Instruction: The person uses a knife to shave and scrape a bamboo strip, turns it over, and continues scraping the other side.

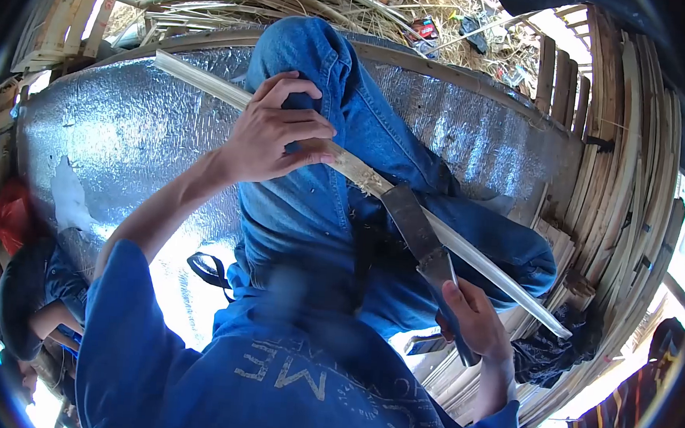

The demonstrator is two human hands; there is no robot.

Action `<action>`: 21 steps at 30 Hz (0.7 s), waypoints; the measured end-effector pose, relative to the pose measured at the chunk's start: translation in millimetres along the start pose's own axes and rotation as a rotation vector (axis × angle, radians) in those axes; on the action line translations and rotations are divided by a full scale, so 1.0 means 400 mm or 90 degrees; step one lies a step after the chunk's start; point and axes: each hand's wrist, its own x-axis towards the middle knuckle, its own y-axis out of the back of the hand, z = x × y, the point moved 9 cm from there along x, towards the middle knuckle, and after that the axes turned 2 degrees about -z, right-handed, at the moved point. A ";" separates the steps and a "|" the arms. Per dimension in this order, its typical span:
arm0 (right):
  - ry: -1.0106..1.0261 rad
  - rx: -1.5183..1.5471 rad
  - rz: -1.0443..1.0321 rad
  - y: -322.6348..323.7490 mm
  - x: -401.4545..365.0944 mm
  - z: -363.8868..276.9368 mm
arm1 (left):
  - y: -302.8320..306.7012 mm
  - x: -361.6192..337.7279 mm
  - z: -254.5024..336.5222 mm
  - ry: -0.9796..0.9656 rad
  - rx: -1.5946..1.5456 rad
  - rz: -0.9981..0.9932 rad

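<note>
A long, pale bamboo strip (503, 280) lies slantwise over my bent, jeans-clad legs, from upper left to lower right. My left hand (281, 128) is closed around it near my raised knee, thumb along its lower side. My right hand (473, 320) grips the handle of a broad machete (411, 220) with a dark blade. That blade crosses the strip to the right of my left hand and covers part of it. Just beside the blade, the strip's surface looks rough and shaved.
Beneath me spreads a silvery foil mat (101, 121). Bamboo slats (633, 145) line the right side, and cut strips (238, 3) lie beyond the mat among straw and litter. Another person's arm (52, 319) shows at lower left, near a red bag (15, 213).
</note>
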 end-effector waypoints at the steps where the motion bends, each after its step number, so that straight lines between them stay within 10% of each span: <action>1: -0.012 -0.036 0.000 0.007 -0.003 -0.014 | 0.002 0.004 -0.003 0.013 -0.009 -0.004; 10: 0.012 -0.350 0.066 0.028 -0.008 -0.170 | -0.009 0.008 -0.018 0.063 -0.024 0.008; 16: -0.095 0.078 -0.149 0.011 0.068 -0.070 | -0.014 0.006 -0.036 0.065 -0.065 0.015; 21: 0.073 -0.380 0.120 -0.005 0.020 -0.155 | -0.011 0.009 -0.029 0.055 -0.059 0.018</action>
